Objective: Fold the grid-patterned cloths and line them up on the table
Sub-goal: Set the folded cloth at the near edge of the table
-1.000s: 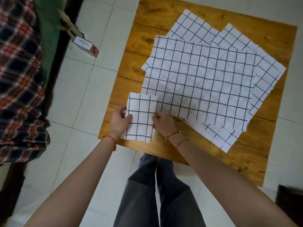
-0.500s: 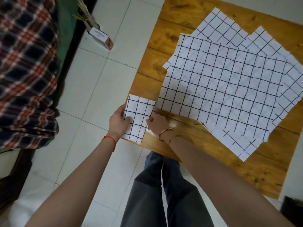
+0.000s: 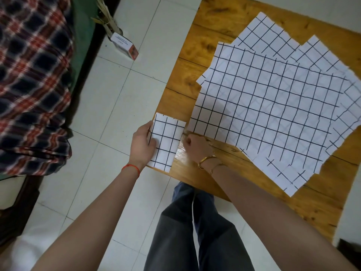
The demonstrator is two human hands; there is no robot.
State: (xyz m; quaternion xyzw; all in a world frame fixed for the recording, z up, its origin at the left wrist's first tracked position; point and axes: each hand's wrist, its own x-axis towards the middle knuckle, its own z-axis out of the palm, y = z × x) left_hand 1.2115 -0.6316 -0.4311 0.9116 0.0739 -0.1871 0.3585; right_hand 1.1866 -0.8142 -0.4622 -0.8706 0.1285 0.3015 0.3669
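A small folded grid-patterned cloth (image 3: 168,139) lies at the near left corner of the wooden table (image 3: 181,90). My left hand (image 3: 141,145) grips its left edge, thumb on top. My right hand (image 3: 196,145) rests just right of it on the bare wood, fingers curled, a small gap from the folded cloth. A pile of several unfolded grid cloths (image 3: 273,106) spreads flat over the middle and right of the table, the top one largest.
White tiled floor (image 3: 117,114) lies left of the table. A small carton (image 3: 125,45) lies on the floor by a dark bed frame with a plaid blanket (image 3: 33,85). My legs in dark trousers (image 3: 195,231) are below the table's near edge.
The folded cloth has slid left to the table's corner with my left hand. My right hand has come off the cloth's right edge. The view has shifted left.
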